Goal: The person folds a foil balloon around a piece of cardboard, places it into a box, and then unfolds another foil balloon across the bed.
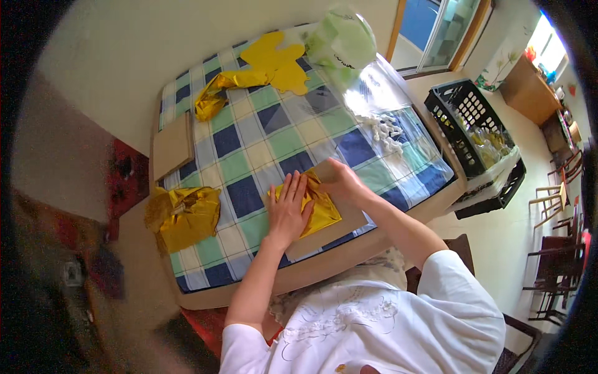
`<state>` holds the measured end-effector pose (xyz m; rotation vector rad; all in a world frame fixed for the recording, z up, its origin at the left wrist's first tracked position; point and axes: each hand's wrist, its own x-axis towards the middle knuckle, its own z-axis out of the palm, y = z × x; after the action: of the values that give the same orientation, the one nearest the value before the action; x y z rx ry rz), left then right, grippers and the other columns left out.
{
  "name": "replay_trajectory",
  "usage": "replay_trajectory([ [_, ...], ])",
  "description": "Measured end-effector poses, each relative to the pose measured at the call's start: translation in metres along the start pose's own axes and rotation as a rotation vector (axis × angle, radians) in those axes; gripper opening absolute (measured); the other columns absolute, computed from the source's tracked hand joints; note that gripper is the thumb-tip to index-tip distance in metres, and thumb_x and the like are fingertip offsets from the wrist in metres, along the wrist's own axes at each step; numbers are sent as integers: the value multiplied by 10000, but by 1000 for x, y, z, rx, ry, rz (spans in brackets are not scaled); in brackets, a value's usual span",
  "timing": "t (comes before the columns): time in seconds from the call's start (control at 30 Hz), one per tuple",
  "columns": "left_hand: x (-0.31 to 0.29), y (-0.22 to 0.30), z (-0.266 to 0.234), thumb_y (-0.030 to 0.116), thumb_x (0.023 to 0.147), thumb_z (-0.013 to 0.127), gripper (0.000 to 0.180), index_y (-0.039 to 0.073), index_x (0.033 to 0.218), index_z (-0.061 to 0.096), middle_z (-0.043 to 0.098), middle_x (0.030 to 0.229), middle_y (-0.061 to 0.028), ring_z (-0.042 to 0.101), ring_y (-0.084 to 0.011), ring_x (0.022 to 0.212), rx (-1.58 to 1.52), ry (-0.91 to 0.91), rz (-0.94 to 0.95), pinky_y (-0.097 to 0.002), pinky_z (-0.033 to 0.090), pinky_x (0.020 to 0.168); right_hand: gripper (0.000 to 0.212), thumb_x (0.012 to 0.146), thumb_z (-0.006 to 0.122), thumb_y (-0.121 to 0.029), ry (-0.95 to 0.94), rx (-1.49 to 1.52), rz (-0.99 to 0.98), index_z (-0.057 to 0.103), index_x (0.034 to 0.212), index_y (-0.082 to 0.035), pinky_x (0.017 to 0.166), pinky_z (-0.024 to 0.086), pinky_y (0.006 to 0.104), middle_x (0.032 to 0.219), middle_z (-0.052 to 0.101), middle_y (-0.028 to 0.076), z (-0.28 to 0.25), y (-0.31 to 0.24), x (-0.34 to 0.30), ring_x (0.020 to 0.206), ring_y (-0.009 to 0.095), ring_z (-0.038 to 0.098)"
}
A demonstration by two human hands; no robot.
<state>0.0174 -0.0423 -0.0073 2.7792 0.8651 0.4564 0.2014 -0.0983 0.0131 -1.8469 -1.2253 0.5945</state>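
A piece of shiny gold foil [325, 215] lies on a flat brown board [339, 225] at the near edge of the table. My left hand [288, 209] rests flat on the foil, its fingers stretched out and pressing down. At the foil's upper right corner, my right hand [344, 184] is curled, with the thumb at the foil's edge. It seems to pinch that edge, though the fingertips are partly hidden.
Crumpled gold foil [187, 218] lies at the table's left corner, below another brown board [173, 146]. Farther back are a yellow-gold sheet [274, 59], a green-white plastic bag [341, 43] and white crumpled strips [387, 132]. A black crate [458, 124] stands to the right of the checked tablecloth [265, 153].
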Motion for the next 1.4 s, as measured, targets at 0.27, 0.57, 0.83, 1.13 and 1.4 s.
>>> replay_trajectory([
  [0.27, 24, 1, -2, 294, 935, 539, 624, 111, 1474, 282, 260, 1537, -122, 256, -287, 1413, -145, -54, 21, -555, 201, 1114, 427, 707, 747, -18, -172, 403, 173, 570, 1094, 0, 824, 495, 337, 1004, 664, 70, -26, 28, 8, 931, 151, 595],
  [0.57, 117, -47, 16, 252, 948, 523, 535, 111, 1433, 347, 287, 1514, -141, 281, -330, 1391, -62, 74, 86, -531, 256, 1102, 400, 714, 755, -39, -33, 515, 309, 595, 1080, -33, 771, 500, 297, 959, 667, 39, -82, 55, -28, 867, 135, 618],
  [0.83, 70, -27, -13, 339, 943, 503, 455, 121, 1341, 473, 456, 1380, -104, 415, -294, 1275, 274, -195, -63, -525, 263, 1095, 373, 732, 750, -20, -43, 645, 308, 588, 1068, -27, 781, 498, 287, 961, 663, 22, -92, 55, -28, 884, 117, 613],
  [1.13, 25, -42, -42, 208, 823, 625, 349, 76, 1145, 603, 571, 1111, -139, 520, -315, 1106, 218, -92, -74, -480, 380, 994, 394, 740, 744, 3, -69, 524, 299, 583, 1100, -16, 823, 493, 299, 1015, 672, 45, -86, 62, -19, 914, 139, 612],
  [1.4, 40, -49, -19, 146, 824, 604, 90, 59, 850, 606, 602, 894, -91, 589, -280, 902, 141, 110, 23, -404, 506, 744, 358, 720, 763, -5, -66, 478, 272, 596, 1036, -15, 772, 498, 293, 965, 667, 37, -76, 70, -20, 864, 121, 604],
])
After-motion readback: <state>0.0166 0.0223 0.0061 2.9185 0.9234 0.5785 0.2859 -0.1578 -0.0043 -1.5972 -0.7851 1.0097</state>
